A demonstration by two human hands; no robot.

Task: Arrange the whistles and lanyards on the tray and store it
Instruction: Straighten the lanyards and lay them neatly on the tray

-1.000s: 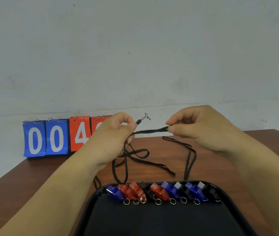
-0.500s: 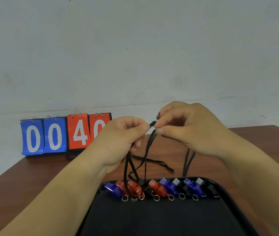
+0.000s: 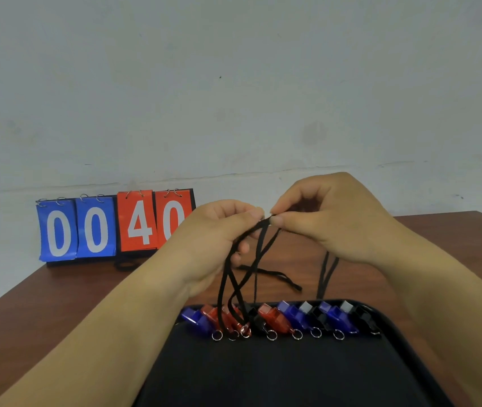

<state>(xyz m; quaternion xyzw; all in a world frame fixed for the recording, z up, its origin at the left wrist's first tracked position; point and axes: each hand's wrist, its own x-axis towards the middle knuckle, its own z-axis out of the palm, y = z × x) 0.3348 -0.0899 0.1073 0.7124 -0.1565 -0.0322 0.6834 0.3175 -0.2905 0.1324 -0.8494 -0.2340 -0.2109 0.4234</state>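
A black tray (image 3: 263, 374) lies on the table in front of me. Along its far edge runs a row of several whistles (image 3: 280, 318) in blue, red and black, each with a small metal ring. Above the row, my left hand (image 3: 213, 239) and my right hand (image 3: 330, 218) meet fingertip to fingertip, both pinching the top of a black lanyard (image 3: 251, 254). Its loops hang down onto the red whistles. More black lanyards (image 3: 275, 274) lie on the wood behind the tray, partly hidden by my hands.
A flip scoreboard (image 3: 113, 224) reading 0040 in blue and red stands at the back left against the white wall. The brown wooden table (image 3: 57, 306) extends left and right of the tray; its right corner is at the far right.
My hands have come together: the lanyard stretched sideways between them a second ago now hangs folded in loops from my joined fingertips over the whistles.
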